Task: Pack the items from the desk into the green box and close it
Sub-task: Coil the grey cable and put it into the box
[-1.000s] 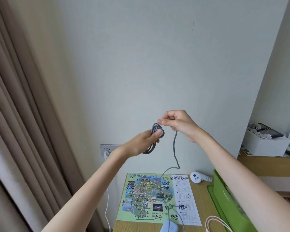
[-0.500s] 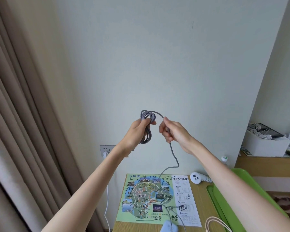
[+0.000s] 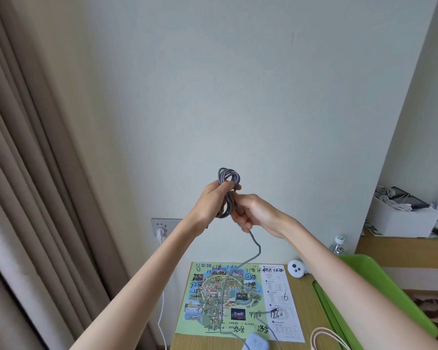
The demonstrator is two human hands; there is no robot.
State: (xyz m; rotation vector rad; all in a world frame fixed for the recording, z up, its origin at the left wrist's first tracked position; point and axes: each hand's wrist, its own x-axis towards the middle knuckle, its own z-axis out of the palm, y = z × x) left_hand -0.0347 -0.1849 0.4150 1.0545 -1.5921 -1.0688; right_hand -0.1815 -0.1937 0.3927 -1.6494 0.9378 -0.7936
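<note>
A grey braided cable (image 3: 227, 178) is wound into a small coil held high in front of the wall. My left hand (image 3: 213, 202) grips the coil from the left. My right hand (image 3: 253, 214) is closed around the cable just below and right of the coil. The loose end hangs down to the wooden desk (image 3: 306, 309) and crosses a colourful map sheet (image 3: 213, 299). The green box (image 3: 364, 279) stands open at the desk's right side, partly hidden by my right forearm.
A white controller (image 3: 297, 268) lies at the desk's back. A pale blue object (image 3: 256, 343) and a cream cable loop (image 3: 324, 337) sit at the front edge. A wall socket with a white plug (image 3: 161, 232) is left; a shelf with a white box (image 3: 402, 218) is right.
Both hands came closer together. My right hand dropped from above the coil to just below it, laying another turn of cable on, and the coil rose slightly.
</note>
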